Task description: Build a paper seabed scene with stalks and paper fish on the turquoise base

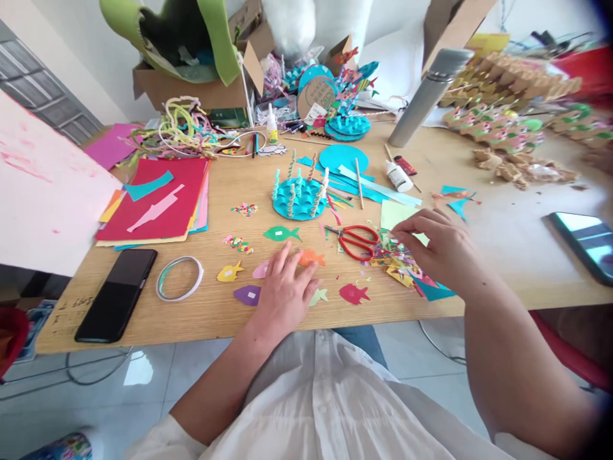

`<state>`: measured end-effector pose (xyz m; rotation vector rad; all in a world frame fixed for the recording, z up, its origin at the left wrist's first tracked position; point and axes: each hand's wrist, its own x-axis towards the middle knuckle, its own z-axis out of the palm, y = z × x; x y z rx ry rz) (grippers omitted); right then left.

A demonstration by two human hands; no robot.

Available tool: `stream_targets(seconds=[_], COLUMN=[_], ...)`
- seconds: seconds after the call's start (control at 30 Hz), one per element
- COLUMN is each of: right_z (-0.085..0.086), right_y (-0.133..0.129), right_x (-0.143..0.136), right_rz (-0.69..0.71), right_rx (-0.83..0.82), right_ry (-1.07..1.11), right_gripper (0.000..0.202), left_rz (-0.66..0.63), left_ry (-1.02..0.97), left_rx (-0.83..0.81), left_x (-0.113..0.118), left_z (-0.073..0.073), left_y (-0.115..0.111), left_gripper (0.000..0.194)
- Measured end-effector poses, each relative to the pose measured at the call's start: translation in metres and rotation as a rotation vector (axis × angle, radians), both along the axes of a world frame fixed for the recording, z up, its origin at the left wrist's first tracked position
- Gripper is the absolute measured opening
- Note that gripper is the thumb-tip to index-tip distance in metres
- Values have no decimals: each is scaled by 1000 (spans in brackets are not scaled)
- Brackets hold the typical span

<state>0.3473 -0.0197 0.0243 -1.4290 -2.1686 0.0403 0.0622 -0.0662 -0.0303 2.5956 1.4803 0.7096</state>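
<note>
My left hand (286, 291) rests on the table with its fingers stretched out, partly covering several paper fish. Around it lie an orange fish (312, 257), a pink fish (261, 270), a purple fish (248, 295) and a pale green fish (318, 296). A green fish (281, 234), a yellow fish (230, 271) and a red fish (354, 294) lie nearby. My right hand (438, 249) hovers over a heap of paper scraps (390, 255), thumb and forefinger pinched together; what they hold, if anything, cannot be made out. Red-handled scissors (357, 243) lie left of the heap.
Behind the fish stands a blue round base (297, 199) with upright twisted stems. Coloured paper sheets (153, 204), a tape roll (179, 278) and a black phone (116, 295) are at left. A grey flask (428, 96), a glue bottle (399, 176) and another phone (584, 246) are at right.
</note>
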Motion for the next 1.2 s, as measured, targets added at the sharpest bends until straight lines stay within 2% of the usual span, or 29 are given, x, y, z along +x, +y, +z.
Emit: stream_targets(seconds=[0.13,0.27,0.37,0.47,0.57,0.7,0.9,1.03,1.2], right_z=[-18,-29,-28,-20,-11,-6,5,14,19], right_y=[-15,-24,-29,-32,-34,-29,-17,4,35], right_x=[39,56,57,53,45,25,-29,-68,-116], right_rz=[-146,-225,-235,-244,-210,-92,56,224,529], right_rx=[61,-18,-28,23,81,110,27,-50,-228], right_ry=[-116,-175,-171,-127,-99,-87,-57,-20,-69], right_gripper=[20,27,27,23,25,31,54,28,22], left_rz=[1,-5,-24,-33,10,96,177,193,235], left_ry=[-71,-158,-234,-327,-413,-414,-247,-133,-44], left_rx=[78,154,214,251,277,324,273,171,88], left_x=[-1,-3,-4,-9,-20,-42,-58,-56,-52], left_z=[1,1,5,12,20,23,13,5,2], left_y=[1,1,0,-2,-5,-9,-26,-36,-36], left_gripper=[28,27,26,29,31,27,20,22,25])
